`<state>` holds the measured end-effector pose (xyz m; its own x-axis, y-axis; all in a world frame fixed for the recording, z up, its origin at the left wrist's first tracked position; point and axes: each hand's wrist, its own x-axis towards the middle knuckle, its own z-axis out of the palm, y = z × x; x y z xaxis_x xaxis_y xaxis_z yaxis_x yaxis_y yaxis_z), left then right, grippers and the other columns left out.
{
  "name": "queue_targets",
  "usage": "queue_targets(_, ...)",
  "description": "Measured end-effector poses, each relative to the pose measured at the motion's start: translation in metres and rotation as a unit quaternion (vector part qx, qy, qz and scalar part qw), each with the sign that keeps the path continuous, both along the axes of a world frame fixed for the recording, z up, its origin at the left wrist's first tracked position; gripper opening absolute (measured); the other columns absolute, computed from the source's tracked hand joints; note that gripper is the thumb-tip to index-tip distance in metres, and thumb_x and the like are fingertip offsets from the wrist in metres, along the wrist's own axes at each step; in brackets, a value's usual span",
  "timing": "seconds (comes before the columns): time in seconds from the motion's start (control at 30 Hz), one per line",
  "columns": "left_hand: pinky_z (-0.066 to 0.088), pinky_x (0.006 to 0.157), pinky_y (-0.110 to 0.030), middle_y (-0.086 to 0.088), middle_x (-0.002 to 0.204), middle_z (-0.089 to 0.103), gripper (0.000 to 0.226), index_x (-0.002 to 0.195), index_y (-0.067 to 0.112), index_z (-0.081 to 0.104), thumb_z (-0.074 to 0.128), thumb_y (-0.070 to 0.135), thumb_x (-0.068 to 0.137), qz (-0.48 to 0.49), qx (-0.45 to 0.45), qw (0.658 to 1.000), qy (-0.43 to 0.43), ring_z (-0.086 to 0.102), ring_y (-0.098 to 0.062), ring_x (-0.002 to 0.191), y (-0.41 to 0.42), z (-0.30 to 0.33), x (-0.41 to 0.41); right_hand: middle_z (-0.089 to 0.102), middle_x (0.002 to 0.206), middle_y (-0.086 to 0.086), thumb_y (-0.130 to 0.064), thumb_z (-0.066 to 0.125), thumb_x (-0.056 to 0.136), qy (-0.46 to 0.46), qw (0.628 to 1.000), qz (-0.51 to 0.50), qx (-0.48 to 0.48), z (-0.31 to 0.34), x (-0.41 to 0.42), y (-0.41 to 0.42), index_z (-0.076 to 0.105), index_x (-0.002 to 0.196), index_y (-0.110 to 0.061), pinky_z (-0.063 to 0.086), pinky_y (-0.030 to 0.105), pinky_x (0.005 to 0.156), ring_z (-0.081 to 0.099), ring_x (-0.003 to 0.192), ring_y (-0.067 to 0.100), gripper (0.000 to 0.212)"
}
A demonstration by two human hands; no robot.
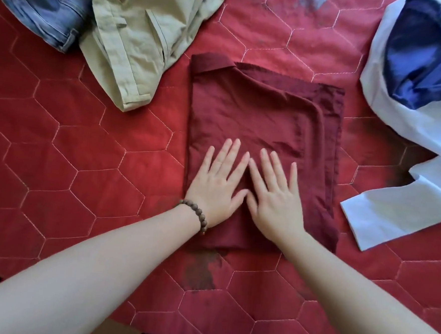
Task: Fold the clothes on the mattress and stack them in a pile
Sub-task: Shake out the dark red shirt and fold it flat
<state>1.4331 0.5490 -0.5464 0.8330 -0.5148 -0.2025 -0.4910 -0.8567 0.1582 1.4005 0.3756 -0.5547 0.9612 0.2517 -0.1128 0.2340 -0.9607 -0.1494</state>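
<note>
1. Head view: left hand (216, 186) and right hand (273, 196) lie palm-down side by side, fingers straight and spread, gripping nothing, thumbs touching.
2. Both press the near half of the folded dark maroon cloth garment (264, 123), which lies flat mid-way across the red quilted mattress (84, 157).
3. A brown beaded bracelet (197, 214) circles the left wrist.
4. Faded blue jeans (42, 5), a khaki garment (134, 35) and a white-and-blue garment (414, 107) are cut off by the frame edges.

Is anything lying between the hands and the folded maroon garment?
No. The left hand and right hand both rest flat on the maroon garment, fingers straight, with nothing between. The khaki trousers lie apart from it.
</note>
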Motion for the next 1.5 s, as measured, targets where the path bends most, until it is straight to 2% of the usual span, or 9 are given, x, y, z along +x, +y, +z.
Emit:
queue_targets(0.1, 0.004, 0.12, -0.047, -0.015, 0.16, -0.005, 0.073, 0.155, 0.018, 0.004, 0.029, 0.055, 0.096, -0.025, 0.036, 0.997, 0.059, -0.006, -0.029, 0.148, 0.014, 0.0, -0.035, 0.015, 0.161, 0.006, -0.051, 0.037, 0.096, 0.055, 0.998, -0.023, -0.035, 0.0, -0.035, -0.009, 0.024, 0.153, -0.023, 0.012, 0.054, 0.118, 0.012, 0.149, 0.022, 0.065)
queue_targets(0.23, 0.015, 0.118, -0.048, -0.023, 0.156, 0.018, 0.064, 0.147, 0.007, 0.035, 0.055, 0.032, 0.092, 0.124, -0.126, 0.984, 0.024, 0.012, -0.036, 0.146, 0.031, 0.013, -0.028, 0.019, 0.159, 0.012, -0.049, 0.036, 0.095, 0.052, 0.995, -0.079, 0.014, 0.015, -0.03, -0.035, 0.035, 0.149, -0.017, 0.013, 0.052, 0.118, 0.014, 0.148, 0.027, 0.063)
queue_targets(0.43, 0.048, 0.093, -0.032, -0.007, 0.11, 0.058, 0.043, 0.126, 0.006, 0.055, 0.066, 0.017, 0.086, 0.467, -0.3, 0.828, 0.075, 0.058, -0.016, 0.092, 0.036, 0.028, 0.053, 0.034, 0.145, 0.015, -0.026, 0.065, 0.09, 0.02, 0.918, -0.326, 0.227, 0.037, 0.057, -0.064, 0.041, 0.142, -0.01, 0.036, 0.034, 0.105, 0.051, 0.119, 0.029, 0.06)
queue_targets(0.7, 0.033, 0.068, -0.02, 0.005, 0.074, 0.056, 0.02, 0.075, 0.017, 0.059, 0.07, 0.031, 0.081, 0.467, -0.156, 0.856, 0.155, 0.052, -0.016, 0.077, 0.046, 0.027, 0.08, 0.057, 0.082, -0.001, -0.039, 0.075, 0.081, 0.171, 0.901, -0.357, 0.176, 0.034, 0.092, -0.09, 0.058, 0.096, -0.011, 0.032, 0.027, 0.072, 0.05, 0.082, 0.018, 0.035)
queue_targets(0.9, 0.051, 0.043, -0.026, -0.004, 0.068, 0.066, 0.014, 0.079, 0.015, 0.06, 0.071, 0.022, 0.086, 0.524, -0.33, 0.706, 0.343, 0.065, -0.018, 0.054, 0.056, 0.033, 0.075, 0.055, 0.064, 0.005, -0.037, 0.075, 0.081, 0.257, 0.895, -0.32, 0.173, 0.034, 0.088, -0.101, 0.063, 0.082, 0.004, 0.036, 0.032, 0.058, 0.051, 0.061, 0.019, 0.043)
queue_targets(1.03, 0.06, 0.055, -0.034, -0.006, 0.053, 0.053, 0.036, 0.061, 0.008, 0.046, 0.074, 0.014, 0.083, 0.487, -0.312, 0.736, 0.351, 0.061, -0.015, 0.047, 0.062, 0.029, 0.07, 0.049, 0.049, -0.013, -0.031, 0.075, 0.082, 0.269, 0.871, -0.325, 0.252, 0.037, 0.084, -0.109, 0.064, 0.073, -0.008, 0.033, 0.027, 0.053, 0.041, 0.044, 0.001, 0.027)
queue_targets(1.2, 0.054, 0.064, -0.028, -0.003, 0.061, 0.064, 0.021, 0.07, 0.018, 0.06, 0.076, 0.026, 0.081, 0.485, -0.257, 0.809, 0.212, 0.067, -0.026, 0.06, 0.061, 0.026, 0.057, 0.044, 0.065, 0.009, -0.032, 0.071, 0.085, 0.24, 0.91, -0.281, 0.186, 0.038, 0.081, -0.11, 0.052, 0.079, 0.009, 0.029, 0.034, 0.059, 0.04, 0.062, 0.021, 0.045)
queue_targets(1.4, 0.057, 0.054, -0.028, -0.015, 0.079, 0.067, 0.026, 0.075, 0.003, 0.065, 0.066, 0.024, 0.09, 0.503, -0.285, 0.686, 0.442, 0.07, -0.025, 0.065, 0.066, 0.037, 0.035, 0.067, 0.07, 0.003, -0.046, 0.077, 0.075, 0.317, 0.889, -0.302, 0.136, 0.053, 0.06, -0.117, 0.063, 0.075, -0.012, 0.049, 0.033, 0.07, 0.062, 0.069, 0.023, 0.037)
queue_targets(1.5, 0.059, 0.077, -0.038, -0.019, 0.092, 0.072, 0.019, 0.078, 0.005, 0.063, 0.065, 0.018, 0.091, 0.473, -0.258, 0.667, 0.515, 0.072, -0.031, 0.084, 0.072, 0.039, 0.017, 0.065, 0.061, 0.0, -0.04, 0.08, 0.074, 0.382, 0.858, -0.313, 0.141, 0.055, 0.034, -0.12, 0.063, 0.068, -0.009, 0.043, 0.029, 0.061, 0.056, 0.058, 0.019, 0.035)
